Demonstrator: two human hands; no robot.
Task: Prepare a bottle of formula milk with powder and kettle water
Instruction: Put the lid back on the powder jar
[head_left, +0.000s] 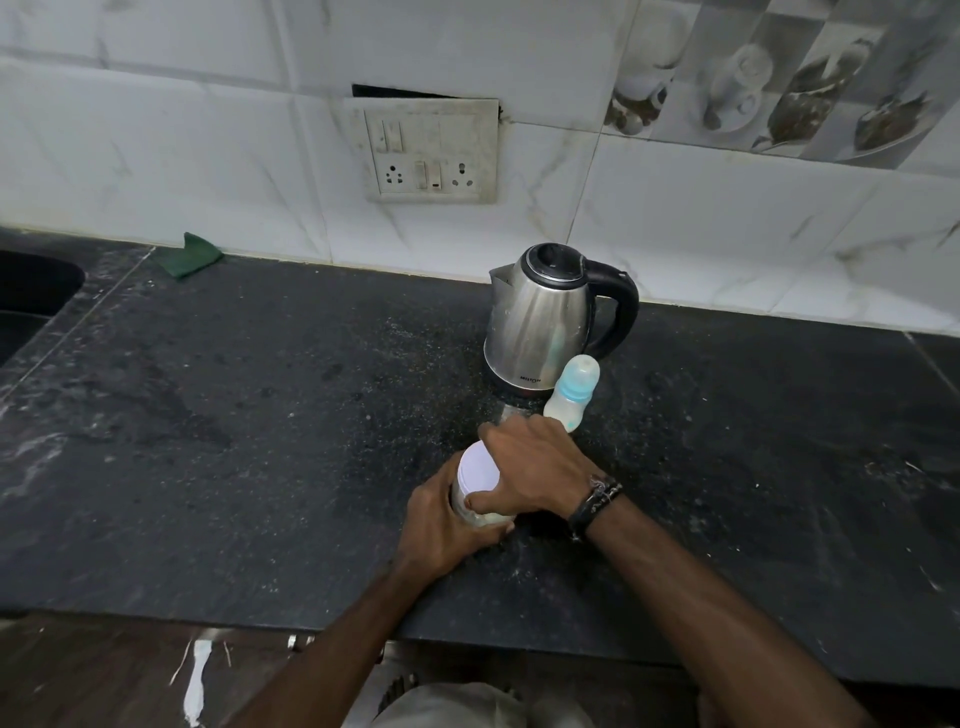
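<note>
**Powder jar in both hands, lid not yet off**

Near the front middle of the counter (260, 441), you have the powder jar (470, 506) held between both hands. Your left hand (447, 530) wraps its fingers round the jar's body from the near side, a firm closed grip on the wall. Your right hand (530, 467) lies across the white lid (477, 467), thumb pressed against the jar's side just under the rim and fingers curled over the far edge, so that grip is closed on the lid.

Just beyond your right hand stands the baby bottle (571, 392), capped, with blue trim, leaning slightly right in this wide view. Behind it, almost touching, is the steel kettle (540, 322), its black handle (621, 306) pointing right.

Judging by its look, the jar is light, stiff plastic with a smooth, possibly slippery wall; keep the left hand low on the body and turn only the lid. The bottle looks light and top-heavy, easily knocked by your knuckles; take it round the waist. The kettle may be hot and heavy: take the handle only.
</note>
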